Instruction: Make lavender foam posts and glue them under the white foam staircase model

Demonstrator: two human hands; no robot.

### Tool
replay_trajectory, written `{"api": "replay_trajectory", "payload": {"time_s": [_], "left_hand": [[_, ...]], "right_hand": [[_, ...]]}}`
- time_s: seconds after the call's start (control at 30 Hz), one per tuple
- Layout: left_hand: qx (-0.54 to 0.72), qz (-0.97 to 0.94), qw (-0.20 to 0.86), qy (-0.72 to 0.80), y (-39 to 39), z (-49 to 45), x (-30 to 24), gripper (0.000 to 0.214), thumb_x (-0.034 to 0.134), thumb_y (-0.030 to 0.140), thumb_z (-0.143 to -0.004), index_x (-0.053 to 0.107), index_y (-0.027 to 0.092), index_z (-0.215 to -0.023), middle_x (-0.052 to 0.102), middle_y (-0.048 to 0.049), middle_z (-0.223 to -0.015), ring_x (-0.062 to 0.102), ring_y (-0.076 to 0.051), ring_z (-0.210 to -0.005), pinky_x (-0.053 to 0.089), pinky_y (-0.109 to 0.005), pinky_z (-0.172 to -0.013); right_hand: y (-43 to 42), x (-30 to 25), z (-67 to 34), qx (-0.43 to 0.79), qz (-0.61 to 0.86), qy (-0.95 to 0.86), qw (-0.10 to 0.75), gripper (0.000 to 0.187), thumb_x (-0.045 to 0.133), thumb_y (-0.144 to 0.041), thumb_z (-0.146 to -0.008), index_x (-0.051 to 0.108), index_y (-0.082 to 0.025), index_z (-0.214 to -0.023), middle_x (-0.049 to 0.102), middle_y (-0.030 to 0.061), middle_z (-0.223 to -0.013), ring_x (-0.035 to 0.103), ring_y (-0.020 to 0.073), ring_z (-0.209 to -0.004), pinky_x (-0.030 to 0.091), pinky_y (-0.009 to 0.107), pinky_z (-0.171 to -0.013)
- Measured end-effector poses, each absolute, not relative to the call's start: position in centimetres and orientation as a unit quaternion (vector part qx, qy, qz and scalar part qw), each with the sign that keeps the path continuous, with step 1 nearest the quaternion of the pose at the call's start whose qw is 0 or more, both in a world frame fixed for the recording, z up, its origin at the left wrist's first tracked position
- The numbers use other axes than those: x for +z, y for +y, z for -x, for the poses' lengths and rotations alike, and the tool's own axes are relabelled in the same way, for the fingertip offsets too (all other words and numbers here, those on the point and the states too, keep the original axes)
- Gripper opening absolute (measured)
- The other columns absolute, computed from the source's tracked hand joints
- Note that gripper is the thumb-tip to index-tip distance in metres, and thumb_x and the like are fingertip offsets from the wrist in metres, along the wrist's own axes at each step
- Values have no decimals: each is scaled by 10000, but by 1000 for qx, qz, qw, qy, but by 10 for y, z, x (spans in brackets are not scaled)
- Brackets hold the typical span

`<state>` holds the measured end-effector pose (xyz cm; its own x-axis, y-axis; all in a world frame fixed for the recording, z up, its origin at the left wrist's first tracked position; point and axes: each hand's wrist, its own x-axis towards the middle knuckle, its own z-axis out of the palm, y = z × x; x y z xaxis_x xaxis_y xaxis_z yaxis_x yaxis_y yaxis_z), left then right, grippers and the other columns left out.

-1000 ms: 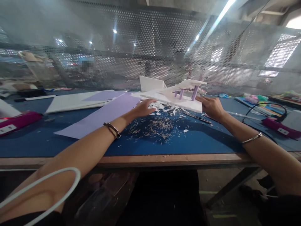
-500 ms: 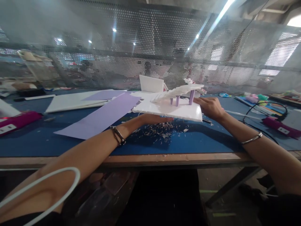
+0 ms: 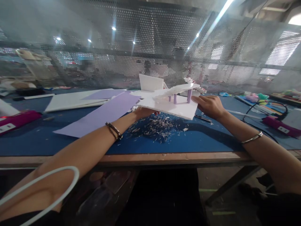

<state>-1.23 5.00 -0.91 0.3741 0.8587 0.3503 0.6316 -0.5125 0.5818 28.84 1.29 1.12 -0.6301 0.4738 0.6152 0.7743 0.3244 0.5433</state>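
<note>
A white foam-board model (image 3: 164, 105) is raised above the blue table, tilted, with purple posts holding up a curved white piece and an upright white panel at its back. Under its left side, my left hand (image 3: 146, 112) supports the base; part of the fingers is hidden beneath the board. At the model's right edge, my right hand (image 3: 210, 105) grips it with curled fingers, the tips hidden behind the board. White and purple scraps (image 3: 161, 127) lie scattered below the model. A dark pen-like tool (image 3: 203, 118) rests near my right hand.
Purple sheets (image 3: 105, 114) and white boards (image 3: 68, 102) lie to the left. Magenta power strips (image 3: 22, 121) sit at both sides. A black cable (image 3: 249, 110) loops at the right, near colourful pieces (image 3: 254, 97). A perforated metal screen (image 3: 150, 47) stands behind.
The model has shifted slightly left and its base has tilted more. My left hand has moved left and up beneath it, and more of the dark pen-like tool shows.
</note>
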Motion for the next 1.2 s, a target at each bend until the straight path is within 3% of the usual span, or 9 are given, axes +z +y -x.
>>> {"api": "replay_trajectory", "payload": {"time_s": [0.1, 0.27, 0.47, 0.63, 0.8, 0.93, 1.03, 1.2], "left_hand": [[301, -821, 173, 453, 59, 24, -7, 233, 474, 294, -730, 546, 150, -561, 551, 38, -500, 525, -100, -523, 466, -250, -618], [347, -812, 135, 449, 62, 40, 0, 268, 443, 422, -780, 515, 166, -744, 506, 43, -506, 550, -135, -551, 432, -278, -644], [377, -781, 130, 481, 66, 43, 2, 446, 313, 484, -849, 382, 191, -522, 434, 18, -456, 561, -143, -484, 426, -300, -639], [396, -774, 155, 470, 66, 38, -2, 192, 422, 355, -812, 490, 177, -793, 584, 2, -684, 588, -107, -521, 455, -246, -586], [369, -787, 210, 448, 57, 29, -3, 369, 468, 324, -786, 468, 164, -1119, 656, -84, -989, 638, -126, -587, 495, -315, -696], [336, -806, 219, 436, 57, 26, -7, 362, 452, 329, -787, 526, 168, -1102, 631, -105, -1111, 677, -163, -726, 478, -348, -810], [298, -826, 208, 431, 58, 26, -9, 378, 451, 312, -776, 555, 183, -1116, 607, -98, -1178, 675, -185, -826, 479, -324, -805], [226, -860, 113, 443, 58, 26, -8, 442, 463, 343, -771, 567, 196, -1175, 622, -85, -1171, 612, -233, -1012, 447, -356, -871]], "right_hand": [[14, 12, -291, -432, 411, -784, 173, 397, 256, -303, -924, 608, -199, -1078, 666, 37, -779, 550, 123, -633, 322, 273, -553], [17, 13, -297, -437, 430, -772, 170, 387, 278, -293, -909, 600, -194, -1098, 671, 49, -786, 550, 138, -633, 293, 283, -544], [15, 16, -294, -459, 446, -760, 110, 368, 263, -271, -919, 592, -171, -1050, 680, 67, -811, 573, 167, -666, 246, 292, -543], [14, 11, -286, -450, 459, -763, 71, 381, 231, -209, -919, 584, -134, -1041, 679, 103, -796, 570, 173, -639, 211, 286, -526], [18, 8, -284, -447, 450, -771, 54, 376, 227, -180, -922, 585, -130, -1025, 683, 93, -783, 577, 159, -625, 177, 284, -509], [17, 9, -281, -449, 420, -787, 49, 362, 250, -155, -916, 608, -128, -963, 681, 85, -742, 571, 153, -616, 178, 290, -509], [13, 11, -278, -442, 393, -806, 21, 319, 288, -119, -901, 606, -131, -918, 681, 80, -760, 577, 147, -630, 191, 291, -513], [9, 13, -275, -392, 358, -847, -19, 239, 354, -155, -899, 593, -150, -910, 678, 67, -858, 590, 140, -692, 253, 272, -541]]}}
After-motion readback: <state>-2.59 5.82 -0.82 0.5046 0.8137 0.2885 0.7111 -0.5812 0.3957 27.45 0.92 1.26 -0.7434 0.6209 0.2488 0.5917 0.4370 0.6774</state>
